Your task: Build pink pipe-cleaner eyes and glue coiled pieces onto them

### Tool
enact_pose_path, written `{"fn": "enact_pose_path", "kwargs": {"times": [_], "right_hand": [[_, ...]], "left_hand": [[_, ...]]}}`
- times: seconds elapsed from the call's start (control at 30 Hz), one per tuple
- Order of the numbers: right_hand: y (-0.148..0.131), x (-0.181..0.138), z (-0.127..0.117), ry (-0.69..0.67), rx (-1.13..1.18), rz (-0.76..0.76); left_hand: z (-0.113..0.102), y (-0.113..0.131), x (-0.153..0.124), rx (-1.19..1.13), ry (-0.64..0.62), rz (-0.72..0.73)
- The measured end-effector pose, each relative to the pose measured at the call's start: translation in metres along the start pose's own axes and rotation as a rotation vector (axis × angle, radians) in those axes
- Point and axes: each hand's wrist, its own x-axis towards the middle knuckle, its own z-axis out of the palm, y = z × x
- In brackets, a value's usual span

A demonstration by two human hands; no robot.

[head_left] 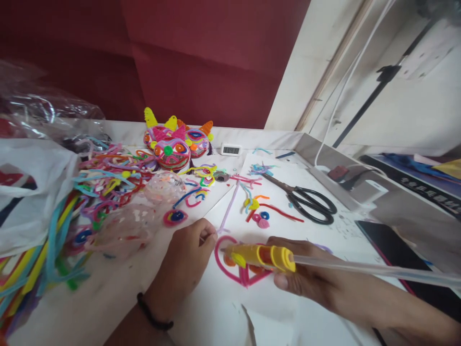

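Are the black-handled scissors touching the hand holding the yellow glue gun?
Apart: head view shows white paper between black-handled scissors and the right hand.

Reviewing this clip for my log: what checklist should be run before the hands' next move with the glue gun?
1. Right hand grips glue gun: ok.
2. Nozzle over pink shape on white paper: ok.
3. Left hand pinches lilac pipe cleaner: ok.
4. Left fingertips apart from nozzle: not ok, very close.
5. Glue stick in gun: ok.
6. Glue flowing: cannot tell.
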Motion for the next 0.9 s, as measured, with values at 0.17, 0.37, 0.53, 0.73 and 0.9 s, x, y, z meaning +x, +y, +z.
{"fn": "enact_pose_path", "kwargs": {"times": [0.17,0.37,0.53,0.73,0.9], "right_hand": [[0.001,0.0022,0.0018,-0.011,-0.011,0.005],[0.0036,0.0033,0.0037,-0.014,-0.009,0.037],[0.0069,0.0044,0.0052,-0.01,0.005,0.01],[0.0066,0.0052,0.0039,-0.008,0.01,-0.009],[0.0066,0.0042,0.0038,-0.008,-0.014,0.002]], "left_hand": [[0.0004,-0.0009,-0.0013,0.007,0.016,0.024],[0.0012,-0.0015,-0.002,0.001,0.018,0.034],[0.0005,-0.0014,-0.0019,-0.003,0.022,0.043],[0.0006,-0.0017,-0.002,-0.002,0.017,0.042],[0.0001,-0.0011,-0.0018,0.006,0.022,0.04]]}}
